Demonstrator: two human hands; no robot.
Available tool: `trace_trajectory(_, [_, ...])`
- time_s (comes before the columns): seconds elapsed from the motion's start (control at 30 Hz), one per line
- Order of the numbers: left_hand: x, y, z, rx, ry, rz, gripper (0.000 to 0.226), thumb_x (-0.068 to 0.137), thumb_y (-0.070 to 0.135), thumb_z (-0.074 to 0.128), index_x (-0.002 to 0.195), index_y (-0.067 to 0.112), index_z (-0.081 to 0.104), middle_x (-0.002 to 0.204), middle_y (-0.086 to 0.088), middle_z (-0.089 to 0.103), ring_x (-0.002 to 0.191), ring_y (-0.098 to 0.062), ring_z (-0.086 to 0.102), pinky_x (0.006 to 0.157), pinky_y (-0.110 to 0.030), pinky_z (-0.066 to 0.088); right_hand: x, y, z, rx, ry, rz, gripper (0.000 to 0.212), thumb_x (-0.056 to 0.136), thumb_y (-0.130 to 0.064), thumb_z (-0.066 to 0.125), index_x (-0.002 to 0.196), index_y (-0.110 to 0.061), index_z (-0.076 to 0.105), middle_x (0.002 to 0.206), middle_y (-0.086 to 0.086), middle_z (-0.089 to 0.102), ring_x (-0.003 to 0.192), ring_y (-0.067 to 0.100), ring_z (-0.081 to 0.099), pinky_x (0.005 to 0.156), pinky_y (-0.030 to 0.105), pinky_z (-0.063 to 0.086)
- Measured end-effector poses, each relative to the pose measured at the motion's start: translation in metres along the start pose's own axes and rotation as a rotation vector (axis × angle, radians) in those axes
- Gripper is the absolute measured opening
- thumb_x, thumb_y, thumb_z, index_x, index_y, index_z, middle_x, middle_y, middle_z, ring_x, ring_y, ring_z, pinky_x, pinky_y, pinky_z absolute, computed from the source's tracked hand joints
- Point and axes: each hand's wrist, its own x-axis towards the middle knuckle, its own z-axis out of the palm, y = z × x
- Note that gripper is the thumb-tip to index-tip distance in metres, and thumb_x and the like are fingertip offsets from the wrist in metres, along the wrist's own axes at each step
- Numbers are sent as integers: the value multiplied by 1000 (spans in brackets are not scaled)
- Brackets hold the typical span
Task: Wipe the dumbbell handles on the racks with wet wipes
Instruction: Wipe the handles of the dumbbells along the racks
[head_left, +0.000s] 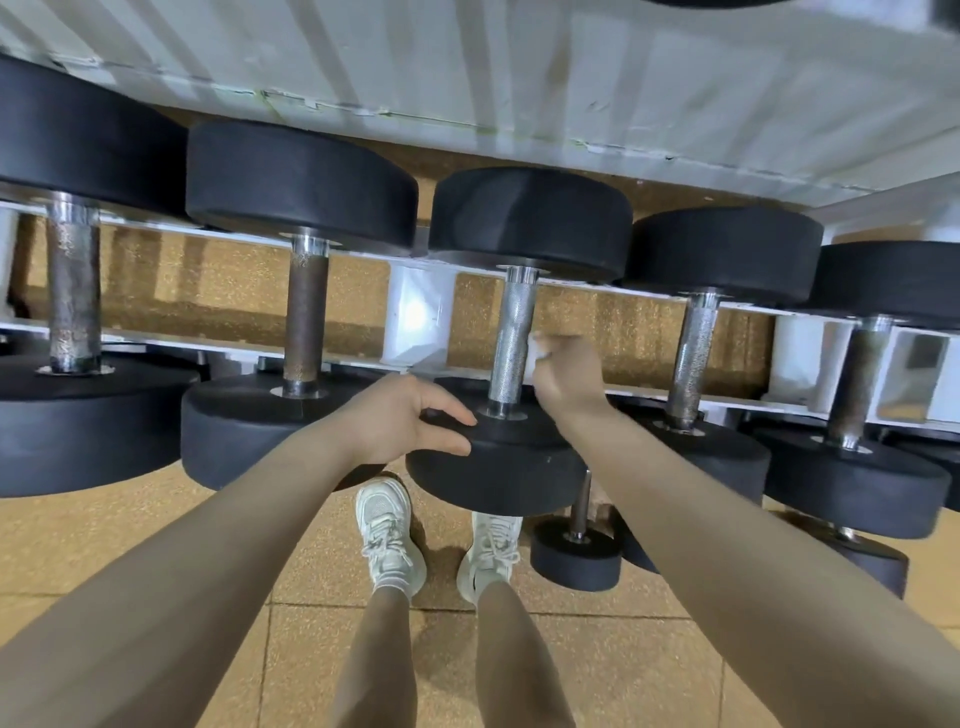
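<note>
Several black dumbbells lie across a white rack (415, 312). The middle dumbbell has a knurled silver handle (511, 338) and a black near head (498, 467). My left hand (405, 421) rests on that near head, thumb and fingers spread over its top edge. My right hand (566, 374) is just right of the handle, fingers curled round a small white wet wipe (537, 358), blurred by motion. The handles to the left (306, 317) and far left (72, 291) look rusty brown; those to the right (693, 353) and far right (857, 384) are partly silver.
A smaller dumbbell (576, 545) stands on a lower tier by my right shoe (491, 556). My left shoe (387, 535) is on the tan speckled floor tiles (156, 545). A white panelled wall (519, 62) runs behind the rack.
</note>
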Motion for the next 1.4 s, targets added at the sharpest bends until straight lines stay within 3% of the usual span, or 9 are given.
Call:
trace_trajectory(0.13, [0, 0, 0, 14, 0, 1, 29, 73, 31, 75, 100, 35, 67, 117, 10, 63, 112, -8, 53, 104, -33, 39, -21, 10, -4, -321, -265, 22, 34, 93, 2, 35, 65, -12, 50, 77, 8, 52, 69, 21, 50, 62, 26, 39])
trace_trajectory(0.33, [-1, 1, 0, 26, -2, -3, 32, 74, 32, 73, 106, 32, 67, 121, 9, 61, 115, -8, 52, 105, -31, 37, 16, -3, -17, 80, 69, 21, 37, 96, -3, 37, 127, -11, 55, 96, 10, 61, 61, 17, 52, 49, 18, 44])
trace_trajectory(0.47, [1, 0, -2, 36, -20, 4, 33, 74, 32, 73, 107, 31, 67, 120, 11, 61, 112, -6, 51, 101, -26, 37, 20, -12, -1, 159, 122, -54, 42, 90, 5, 38, 58, -22, 38, 60, 2, 47, 45, 11, 28, 38, 15, 25])
trace_trajectory(0.53, [2, 0, -2, 39, -26, 6, 34, 74, 33, 74, 107, 31, 67, 119, 11, 62, 111, -6, 52, 101, -27, 38, 17, -6, 6, 122, 129, -66, 51, 88, 8, 37, 55, -30, 24, 83, 11, 64, 44, 9, 27, 35, 12, 21])
trace_trajectory(0.63, [3, 1, -3, 45, -42, 11, 33, 74, 32, 73, 107, 31, 67, 119, 10, 62, 111, -7, 53, 103, -31, 39, 4, 5, 5, -160, -15, -40, 37, 88, 5, 41, 63, -23, 44, 117, 20, 61, 61, 9, 44, 54, 14, 35])
trace_trajectory(0.77, [0, 4, -4, 60, -45, 25, 34, 77, 30, 72, 110, 27, 66, 119, 9, 61, 109, -6, 52, 100, -25, 37, -16, 11, -2, -381, -259, -16, 25, 91, 6, 38, 78, -3, 58, 78, 8, 57, 74, 23, 54, 62, 27, 38])
trace_trajectory(1.03, [2, 0, -1, 88, -31, 29, 34, 77, 33, 71, 110, 27, 65, 113, 13, 59, 108, -5, 50, 99, -25, 37, 17, -6, -19, -330, 233, -432, 42, 90, 9, 40, 127, -5, 54, 132, 11, 48, 110, 28, 53, 84, 13, 38])
trace_trajectory(1.17, [3, -2, 0, 99, -9, 39, 33, 77, 33, 71, 110, 27, 65, 108, 16, 57, 101, -2, 49, 86, -18, 35, 19, 12, -9, -450, 144, -634, 45, 79, 17, 44, 119, 0, 57, 119, 18, 53, 98, 36, 57, 83, 38, 50])
trace_trajectory(1.4, [2, 5, -2, 118, -18, 41, 33, 78, 30, 71, 110, 24, 65, 106, 14, 58, 99, -4, 50, 87, -21, 36, 6, 20, -17, -799, -567, -574, 42, 92, 2, 39, 126, -14, 58, 125, 12, 51, 113, 26, 46, 85, 23, 30])
